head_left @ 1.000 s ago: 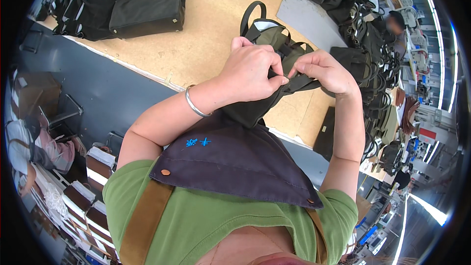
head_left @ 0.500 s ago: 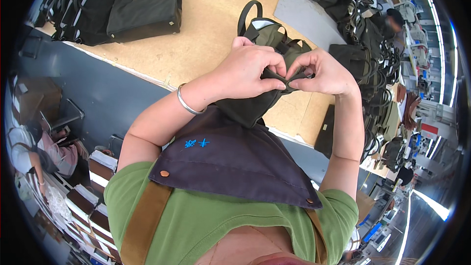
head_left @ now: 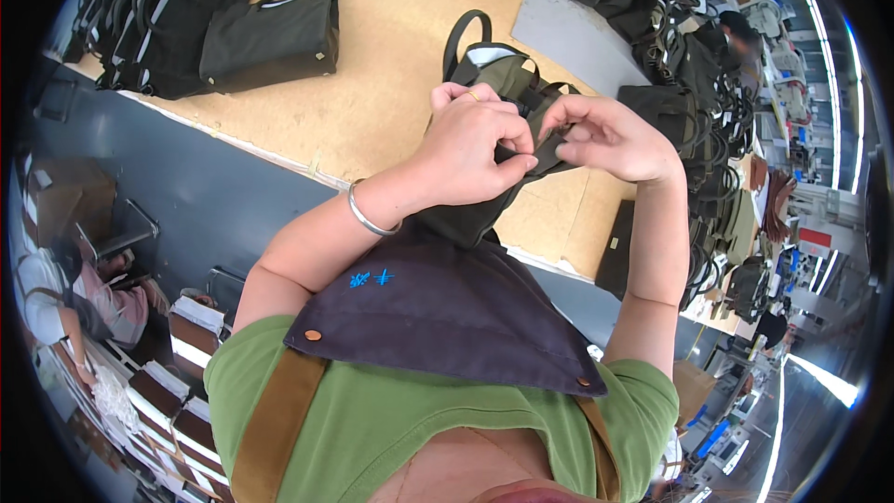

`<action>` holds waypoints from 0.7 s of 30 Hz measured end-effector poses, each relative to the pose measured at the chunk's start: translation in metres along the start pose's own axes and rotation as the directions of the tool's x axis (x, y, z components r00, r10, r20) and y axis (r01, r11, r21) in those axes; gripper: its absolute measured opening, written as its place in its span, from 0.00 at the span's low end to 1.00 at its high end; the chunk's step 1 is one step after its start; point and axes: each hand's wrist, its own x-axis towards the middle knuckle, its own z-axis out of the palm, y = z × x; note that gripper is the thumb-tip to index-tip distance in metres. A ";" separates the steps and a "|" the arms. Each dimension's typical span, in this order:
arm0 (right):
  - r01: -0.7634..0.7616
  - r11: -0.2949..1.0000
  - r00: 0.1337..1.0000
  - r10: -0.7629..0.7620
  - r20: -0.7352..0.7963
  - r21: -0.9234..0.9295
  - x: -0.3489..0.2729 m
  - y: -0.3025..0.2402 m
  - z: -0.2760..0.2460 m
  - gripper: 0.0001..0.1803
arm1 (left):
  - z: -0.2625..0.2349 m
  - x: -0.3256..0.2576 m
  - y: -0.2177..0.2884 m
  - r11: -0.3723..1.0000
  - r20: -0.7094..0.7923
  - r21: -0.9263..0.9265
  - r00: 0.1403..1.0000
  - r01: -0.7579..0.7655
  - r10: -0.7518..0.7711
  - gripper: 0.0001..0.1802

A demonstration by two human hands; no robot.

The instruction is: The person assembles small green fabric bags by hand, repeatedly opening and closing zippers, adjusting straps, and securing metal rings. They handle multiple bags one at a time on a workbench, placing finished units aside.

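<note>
Now the left hand [head_left: 470, 144] and right hand [head_left: 610, 135] both pinch the dark bag [head_left: 494, 74], contents hidden.

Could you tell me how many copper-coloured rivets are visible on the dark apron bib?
2: one rivet at the bib's left corner, where the brown strap meets it, and one at the right corner. Others may be hidden lower down, outside the view.

Dark olive bag [head_left: 484, 210] was held up over the near edge of the wooden desk [head_left: 391, 84], hanging roughly upright. Black loop handle stood up at its top, pale lining showed inside the opening. Both hands pinched its upper edge; lower body draped toward the person's apron.
</note>
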 end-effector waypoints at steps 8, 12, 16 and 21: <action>-0.043 0.991 0.994 0.031 -0.100 -0.123 0.007 -0.007 -0.004 0.06 | 0.006 0.002 0.007 0.997 -0.186 0.059 0.981 -0.045 0.056 0.12; -0.003 0.996 0.988 -0.011 -0.155 -0.094 0.009 0.000 -0.005 0.07 | 0.015 -0.001 -0.003 0.999 -0.247 0.007 0.968 -0.038 0.039 0.11; 0.069 0.990 0.980 -0.089 -0.175 -0.119 0.009 0.002 -0.002 0.07 | 0.016 -0.001 0.001 1.000 -0.267 -0.022 0.964 -0.012 0.005 0.07; 0.081 0.983 0.979 -0.110 -0.169 -0.166 0.006 0.001 -0.002 0.07 | 0.018 -0.002 0.002 0.999 -0.276 -0.017 0.961 -0.029 0.024 0.06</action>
